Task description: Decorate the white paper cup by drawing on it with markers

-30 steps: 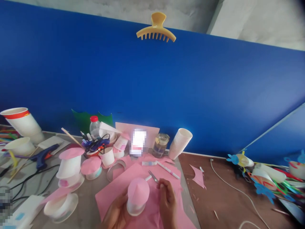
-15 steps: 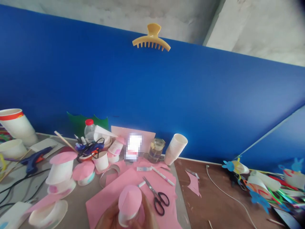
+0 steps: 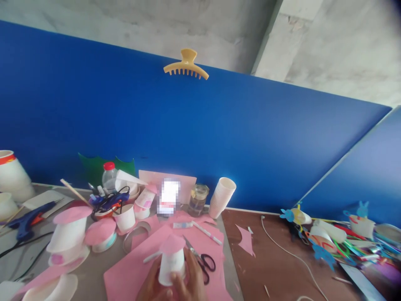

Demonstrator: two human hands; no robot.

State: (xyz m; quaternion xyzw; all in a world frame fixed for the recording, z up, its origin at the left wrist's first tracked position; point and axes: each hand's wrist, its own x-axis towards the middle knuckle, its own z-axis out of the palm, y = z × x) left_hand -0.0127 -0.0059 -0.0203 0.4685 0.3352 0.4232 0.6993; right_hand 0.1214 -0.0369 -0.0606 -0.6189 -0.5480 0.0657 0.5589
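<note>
A white paper cup (image 3: 171, 267) with a pink paper cone (image 3: 172, 243) on its upper end stands upright between my two hands. My left hand (image 3: 153, 284) is wrapped around its left side, and my right hand (image 3: 191, 278) grips it from the right, thumb on the front. Beneath them lies pink paper (image 3: 125, 271) in overlapping sheets. Black-handled scissors (image 3: 205, 263) rest just beyond my right fingers, their blades partly hidden by the hand. Left of the cup, a white marker (image 3: 152, 256) lies on the paper; another marker (image 3: 206, 233) is farther back.
Several pink-topped cup pieces (image 3: 68, 234) stand at the left, near a blue glue gun (image 3: 26, 221). Behind are a lit phone (image 3: 169, 196), a glass jar (image 3: 198, 200) and stacked paper cups (image 3: 222, 196). A white cable (image 3: 291, 253) and craft clutter (image 3: 332, 238) lie right.
The coned cup has gone from tipped toward me to upright, so more of its white side shows. The whole view has shifted slightly right and up.
</note>
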